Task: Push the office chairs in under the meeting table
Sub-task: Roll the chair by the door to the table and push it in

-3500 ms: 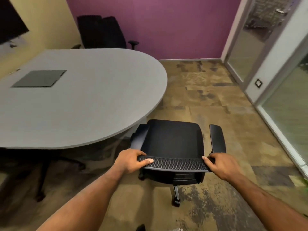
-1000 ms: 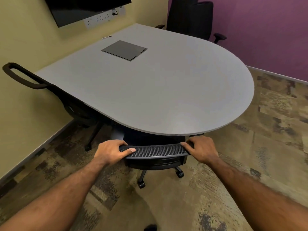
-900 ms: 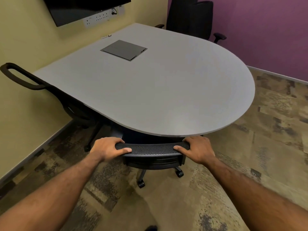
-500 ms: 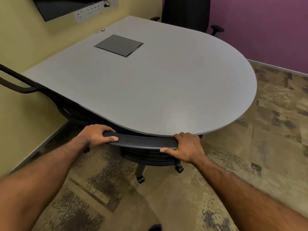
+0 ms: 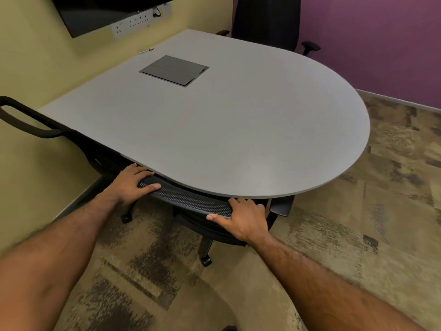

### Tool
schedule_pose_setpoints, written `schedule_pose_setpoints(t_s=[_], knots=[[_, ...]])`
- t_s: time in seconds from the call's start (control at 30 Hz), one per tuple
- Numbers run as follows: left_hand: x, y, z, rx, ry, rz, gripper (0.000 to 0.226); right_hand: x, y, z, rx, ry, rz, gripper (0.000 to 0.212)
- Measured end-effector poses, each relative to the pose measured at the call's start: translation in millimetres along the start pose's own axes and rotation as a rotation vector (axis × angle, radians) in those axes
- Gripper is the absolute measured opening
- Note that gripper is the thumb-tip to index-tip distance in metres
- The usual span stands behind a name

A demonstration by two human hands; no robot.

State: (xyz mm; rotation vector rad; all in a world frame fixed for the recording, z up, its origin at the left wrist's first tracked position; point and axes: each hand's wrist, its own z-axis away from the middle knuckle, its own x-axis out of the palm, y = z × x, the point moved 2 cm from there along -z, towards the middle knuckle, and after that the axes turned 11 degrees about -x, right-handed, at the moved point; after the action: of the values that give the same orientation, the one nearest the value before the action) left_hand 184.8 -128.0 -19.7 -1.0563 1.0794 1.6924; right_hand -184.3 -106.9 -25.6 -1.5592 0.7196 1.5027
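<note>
now the office chair point(image 5: 191, 200) stands at the near curved edge of the meeting table point(image 5: 238, 130). its seat is hidden under the tabletop, and only the mesh top of the backrest, one armrest point(image 5: 281, 207) and a caster point(image 5: 206, 261) show. the left hand point(image 5: 130, 185) holds the left end of the backrest top, with the fingers curled over it and the thumb lying along the near side. the right hand point(image 5: 243, 220) grips the right end in the same way, its thumb stretched along the mesh. one hand at each end probably lets the person steer the chair while pushing, because it rolls and turns easily. the backrest top touches, or almost touches, the table edge, so this chair seems nearly in place. compared with half a second before, the backrest lies more slanted along the curve and its left end is closer to the edge. some seconds earlier the whole seat stood free of the table. a second chair point(image 5: 28, 120) sits at the left edge and a third chair point(image 5: 267, 20) at the far edge.
</note>
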Motion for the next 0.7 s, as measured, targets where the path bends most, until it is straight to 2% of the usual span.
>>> schedule_pose_setpoints(t_s=[0.23, 0.47, 0.57, 0.7], knots=[[5, 17, 8, 0.021, -0.050, -0.022, 0.118, -12, 27, 7, -0.031, 0.000, -0.077, 0.103], [16, 23, 13, -0.006, -0.071, -0.058, 0.096, -15, 35, 13, -0.030, -0.140, -0.108, 0.098], [17, 24, 20, 0.038, -0.057, -0.064, 0.088, -18, 37, 18, -0.031, -0.181, -0.161, 0.092], [3, 37, 27, 0.130, -0.105, -0.116, 0.088, -27, 33, 26, -0.054, -0.156, -0.223, 0.077]])
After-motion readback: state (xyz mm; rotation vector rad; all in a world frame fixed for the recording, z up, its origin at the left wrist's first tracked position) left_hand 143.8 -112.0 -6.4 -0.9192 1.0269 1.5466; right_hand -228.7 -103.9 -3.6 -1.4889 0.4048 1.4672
